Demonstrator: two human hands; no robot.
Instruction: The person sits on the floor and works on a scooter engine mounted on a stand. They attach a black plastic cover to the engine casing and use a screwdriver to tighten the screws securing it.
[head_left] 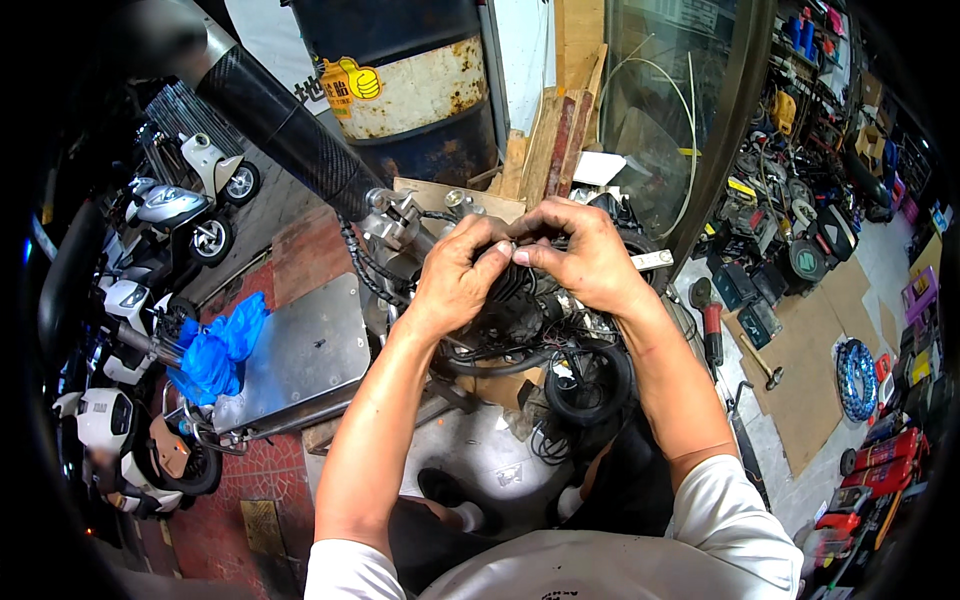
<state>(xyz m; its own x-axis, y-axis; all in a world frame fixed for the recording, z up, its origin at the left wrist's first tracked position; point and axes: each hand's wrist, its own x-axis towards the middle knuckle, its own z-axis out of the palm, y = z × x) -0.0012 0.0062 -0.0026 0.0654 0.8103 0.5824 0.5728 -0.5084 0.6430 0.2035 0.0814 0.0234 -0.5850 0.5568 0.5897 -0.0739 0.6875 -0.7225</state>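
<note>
My left hand (455,272) and my right hand (582,254) meet above a dark, greasy engine (505,320). The fingers of both are pinched together at the same spot, tip against tip. Whatever sits between them is too small and too hidden to make out. Black wires (600,328) and a black rubber hose (495,368) run around the engine just below. A thick dark tube (285,130) with a woven pattern slants down to a metal clamp (395,222), left of my left hand.
A scuffed metal plate (300,345) with a blue plastic bag (222,345) lies to the left. Parked scooters (175,205) stand beyond. An oil drum (400,90) rises behind the engine. On the right are a grinder (710,320), a hammer (765,365) and cardboard (800,410).
</note>
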